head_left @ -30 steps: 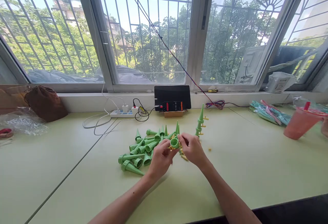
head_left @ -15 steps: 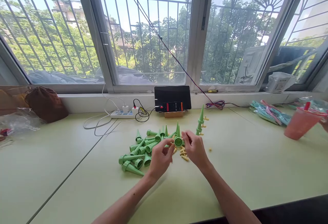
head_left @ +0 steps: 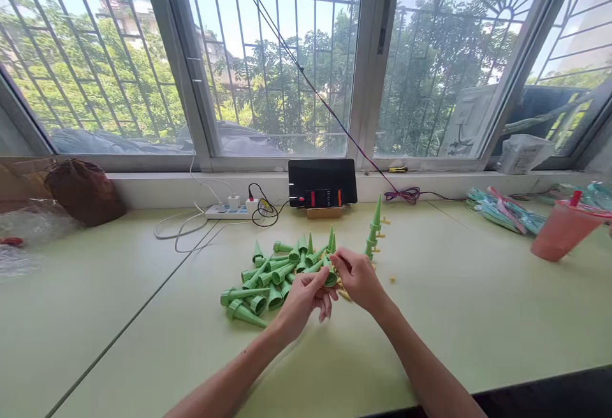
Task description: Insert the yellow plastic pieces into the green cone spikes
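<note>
My left hand [head_left: 306, 297] is closed on a green plastic watering spike [head_left: 329, 278], with the thumb over its side and the wide open end pointing down towards me. My right hand [head_left: 358, 278] pinches close against the spike's side; its fingertips hide whatever is between them. To the left lies a heap of similar green spikes [head_left: 282, 271], most on their sides. Behind my right hand stands an upright stack of nested spikes [head_left: 373, 230] with small yellow valves [head_left: 381, 235] sticking out to the right. Loose yellow valves [head_left: 345, 295] lie partly hidden under my hands.
A tablet [head_left: 321, 179] and a phone [head_left: 325, 198] showing a timer stand at the back. Left of them is a power strip [head_left: 229, 212] with cables. A pink cup [head_left: 564, 233] and bundled straps [head_left: 504, 211] are at the right. One yellow bit [head_left: 393, 279] lies alone.
The spike between my hands has tilted and come slightly lower, its open end turning downward. My left hand has shifted right and down, its thumb now across the spike.
</note>
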`<state>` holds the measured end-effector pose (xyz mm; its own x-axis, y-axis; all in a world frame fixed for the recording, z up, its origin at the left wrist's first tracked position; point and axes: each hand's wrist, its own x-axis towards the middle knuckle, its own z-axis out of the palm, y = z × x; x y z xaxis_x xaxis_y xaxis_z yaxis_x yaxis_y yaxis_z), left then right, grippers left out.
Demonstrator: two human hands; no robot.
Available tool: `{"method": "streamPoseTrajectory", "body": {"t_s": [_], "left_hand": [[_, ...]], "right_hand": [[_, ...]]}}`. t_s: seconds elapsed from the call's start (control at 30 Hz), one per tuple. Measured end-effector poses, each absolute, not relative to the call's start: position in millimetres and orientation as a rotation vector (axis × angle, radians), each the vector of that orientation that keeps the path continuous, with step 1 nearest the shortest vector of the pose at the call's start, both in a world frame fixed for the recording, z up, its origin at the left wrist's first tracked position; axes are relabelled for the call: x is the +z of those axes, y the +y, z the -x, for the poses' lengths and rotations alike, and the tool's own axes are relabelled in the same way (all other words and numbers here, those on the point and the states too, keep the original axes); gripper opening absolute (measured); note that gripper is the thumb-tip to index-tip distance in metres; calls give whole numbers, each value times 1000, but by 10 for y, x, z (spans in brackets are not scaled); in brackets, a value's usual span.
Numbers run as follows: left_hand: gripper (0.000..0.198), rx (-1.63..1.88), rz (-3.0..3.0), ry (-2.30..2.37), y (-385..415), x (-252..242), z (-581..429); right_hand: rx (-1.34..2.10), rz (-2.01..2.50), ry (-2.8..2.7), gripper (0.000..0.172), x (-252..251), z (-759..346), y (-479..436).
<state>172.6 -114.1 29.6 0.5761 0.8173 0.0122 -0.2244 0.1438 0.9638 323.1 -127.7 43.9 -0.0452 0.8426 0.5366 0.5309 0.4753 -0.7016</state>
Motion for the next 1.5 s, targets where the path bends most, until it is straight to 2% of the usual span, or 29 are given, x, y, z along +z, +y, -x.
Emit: {"method": "streamPoseTrajectory", "body": {"t_s": [0.37, 0.63, 0.73, 0.87, 1.03, 1.23, 1.5], "left_hand": [[38, 928, -1655, 774, -1157, 245, -1699], [25, 1149, -2206, 893, -1131, 220, -1672], [16, 1161, -2241, 881, -1103, 210, -1666], [19, 1194, -2160, 852, -1071, 186, -1671], [29, 1244, -2033, 839, -1038, 166, -1671], [29, 1265, -1993, 846, -1027, 166, -1673], [34, 1250, -1871, 930, -1024, 169, -1693]], "right_hand": [[371, 1204, -1719, 35, 454, -3227, -1268], [366, 1286, -1682, 40, 423, -3207, -1249], [343, 1319, -1657, 41, 418, -3194, -1242], [341, 1326, -1606, 41, 429, -3183, -1223], [665, 1311, -1496, 41, 418, -3188, -1227], [1091, 1139, -1335, 37, 361, -3200, -1195], [1182, 1091, -1311, 50, 374, -3185, -1172]]}}
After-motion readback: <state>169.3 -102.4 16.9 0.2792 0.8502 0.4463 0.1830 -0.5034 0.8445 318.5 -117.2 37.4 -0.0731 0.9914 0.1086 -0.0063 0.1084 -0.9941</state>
